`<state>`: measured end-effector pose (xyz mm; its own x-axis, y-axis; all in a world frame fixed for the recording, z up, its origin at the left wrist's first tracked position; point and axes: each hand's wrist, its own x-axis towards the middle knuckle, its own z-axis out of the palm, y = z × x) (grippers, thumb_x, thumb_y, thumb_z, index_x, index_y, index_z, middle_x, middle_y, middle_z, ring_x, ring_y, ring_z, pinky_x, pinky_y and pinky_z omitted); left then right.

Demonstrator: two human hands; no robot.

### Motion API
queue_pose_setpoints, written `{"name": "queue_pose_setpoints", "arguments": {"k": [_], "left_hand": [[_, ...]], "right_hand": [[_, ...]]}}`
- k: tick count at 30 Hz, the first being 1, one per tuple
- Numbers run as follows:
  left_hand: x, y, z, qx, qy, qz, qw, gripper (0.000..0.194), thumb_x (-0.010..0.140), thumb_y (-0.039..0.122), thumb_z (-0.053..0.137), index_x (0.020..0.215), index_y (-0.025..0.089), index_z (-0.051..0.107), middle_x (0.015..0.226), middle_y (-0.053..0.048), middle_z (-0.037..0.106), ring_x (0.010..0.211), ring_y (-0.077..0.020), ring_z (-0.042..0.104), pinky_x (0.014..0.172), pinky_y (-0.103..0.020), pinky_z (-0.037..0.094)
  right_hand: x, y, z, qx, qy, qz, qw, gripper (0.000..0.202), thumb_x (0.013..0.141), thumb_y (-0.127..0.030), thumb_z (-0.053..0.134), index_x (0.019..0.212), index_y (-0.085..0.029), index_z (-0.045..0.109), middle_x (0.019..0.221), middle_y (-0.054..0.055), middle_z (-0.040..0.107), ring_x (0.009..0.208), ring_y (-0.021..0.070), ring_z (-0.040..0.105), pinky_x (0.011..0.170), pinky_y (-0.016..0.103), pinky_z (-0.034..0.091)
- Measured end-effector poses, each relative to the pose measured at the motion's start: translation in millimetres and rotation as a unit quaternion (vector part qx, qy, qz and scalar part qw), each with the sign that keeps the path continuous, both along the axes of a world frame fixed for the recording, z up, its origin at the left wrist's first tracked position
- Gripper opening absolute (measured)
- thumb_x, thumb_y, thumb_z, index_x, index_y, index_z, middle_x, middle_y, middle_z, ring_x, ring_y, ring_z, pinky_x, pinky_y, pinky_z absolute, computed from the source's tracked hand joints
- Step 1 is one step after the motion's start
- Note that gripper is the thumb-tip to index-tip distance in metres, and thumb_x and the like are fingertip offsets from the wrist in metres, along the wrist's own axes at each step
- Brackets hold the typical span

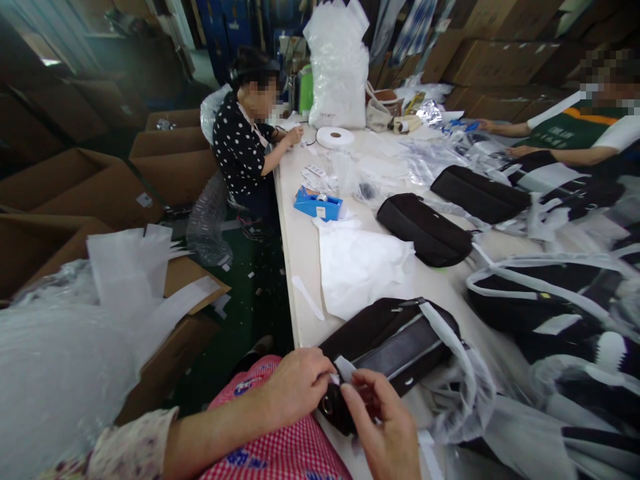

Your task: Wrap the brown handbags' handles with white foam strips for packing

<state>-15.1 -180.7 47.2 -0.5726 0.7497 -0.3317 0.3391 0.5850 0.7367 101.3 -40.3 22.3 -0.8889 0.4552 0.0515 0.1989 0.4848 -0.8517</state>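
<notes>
A black bag with white wrapping on its strap lies at the near table edge. My left hand is closed, its fingertips pinching a small white piece at the bag's near end, beside a metal ring. My right hand is at the same end from the other side, thumb and forefinger bent together round the white piece and the black part. White paper lies just beyond the bag, and a blue tape dispenser stands past it.
Several black bags, such as one pouch, lie across the right side. A white roll and a tall plastic-wrapped stack are farther back. One person sits at the table's left edge, another at the right. Cardboard boxes fill the left.
</notes>
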Motion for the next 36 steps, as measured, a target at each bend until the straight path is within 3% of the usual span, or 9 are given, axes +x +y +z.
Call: {"name": "queue_pose_setpoints", "arguments": {"k": [3, 7, 11, 17, 24, 28, 32, 36], "left_hand": [[1.2, 0.1, -0.1, -0.006, 0.009, -0.006, 1.0, 0.026, 0.085, 0.012, 0.049, 0.09, 0.018, 0.074, 0.09, -0.006, 0.071, 0.085, -0.019, 0.064, 0.079, -0.028, 0.046], [1.6, 0.1, 0.5, 0.0, 0.011, -0.01, 1.0, 0.025, 0.084, 0.011, 0.049, 0.089, 0.018, 0.073, 0.089, -0.006, 0.071, 0.085, -0.0191, 0.063, 0.08, -0.028, 0.046], [0.6, 0.0, 2.0, -0.011, -0.015, 0.014, 1.0, 0.026, 0.084, 0.014, 0.048, 0.087, 0.017, 0.073, 0.089, -0.006, 0.071, 0.083, -0.0187, 0.063, 0.079, -0.028, 0.046], [-4.0, -1.4, -4.1, -0.03, -0.154, 0.087, 0.984, 0.025, 0.08, 0.017, 0.05, 0.089, 0.017, 0.073, 0.083, -0.001, 0.073, 0.077, -0.0161, 0.065, 0.067, -0.024, 0.045], [-7.0, -1.5, -11.1, -0.017, -0.185, 0.087, 0.979, 0.024, 0.075, 0.015, 0.053, 0.087, 0.014, 0.074, 0.08, -0.001, 0.072, 0.076, -0.0163, 0.065, 0.064, -0.023, 0.045], [-4.6, 0.1, -4.5, -0.027, -0.164, 0.092, 0.982, 0.025, 0.077, 0.017, 0.053, 0.089, 0.015, 0.074, 0.082, -0.001, 0.073, 0.077, -0.0164, 0.065, 0.063, -0.022, 0.044], [-0.1, 1.8, 1.1, -0.017, -0.117, 0.08, 0.99, 0.023, 0.08, 0.018, 0.051, 0.087, 0.016, 0.074, 0.079, -0.001, 0.072, 0.073, -0.0155, 0.064, 0.064, -0.023, 0.044], [4.9, 3.4, -0.3, 0.002, -0.038, 0.05, 0.998, 0.022, 0.079, 0.014, 0.05, 0.082, 0.017, 0.071, 0.082, -0.003, 0.071, 0.076, -0.0164, 0.062, 0.07, -0.026, 0.043]], "right_hand": [[-8.2, -7.0, 6.3, 0.111, 0.063, 0.054, 0.99, 0.016, 0.09, -0.036, 0.06, 0.094, -0.023, 0.069, 0.083, 0.004, 0.071, 0.064, 0.0147, 0.068, 0.058, 0.021, 0.056], [-10.9, -4.0, 7.9, 0.16, 0.112, 0.114, 0.974, 0.023, 0.097, -0.025, 0.047, 0.091, -0.024, 0.069, 0.083, 0.005, 0.069, 0.071, 0.0135, 0.07, 0.062, 0.02, 0.056], [-4.3, -0.6, -2.5, 0.214, 0.141, 0.157, 0.954, 0.022, 0.096, -0.02, 0.048, 0.093, -0.022, 0.07, 0.079, 0.005, 0.069, 0.066, 0.0134, 0.068, 0.057, 0.021, 0.055], [6.5, -4.4, -24.9, 0.269, 0.203, 0.181, 0.924, 0.023, 0.089, -0.013, 0.059, 0.109, -0.018, 0.069, 0.085, 0.009, 0.072, 0.071, 0.018, 0.068, 0.059, 0.029, 0.057], [15.8, -2.0, -37.8, 0.25, 0.207, 0.16, 0.932, 0.039, 0.089, -0.011, 0.057, 0.126, -0.024, 0.063, 0.091, 0.009, 0.073, 0.078, 0.0198, 0.07, 0.063, 0.032, 0.059], [16.4, -2.1, -36.6, 0.265, 0.213, 0.132, 0.931, 0.033, 0.089, -0.013, 0.058, 0.119, -0.024, 0.067, 0.089, 0.008, 0.073, 0.078, 0.0189, 0.072, 0.064, 0.029, 0.06], [8.0, -6.3, -22.1, 0.257, 0.181, 0.059, 0.947, 0.016, 0.092, -0.022, 0.057, 0.097, -0.02, 0.072, 0.082, 0.007, 0.07, 0.07, 0.0159, 0.07, 0.062, 0.024, 0.058], [-3.6, -10.3, 1.4, 0.243, 0.108, 0.02, 0.964, 0.022, 0.094, -0.029, 0.052, 0.081, -0.022, 0.069, 0.079, 0.005, 0.067, 0.064, 0.0138, 0.066, 0.056, 0.024, 0.05]]}}
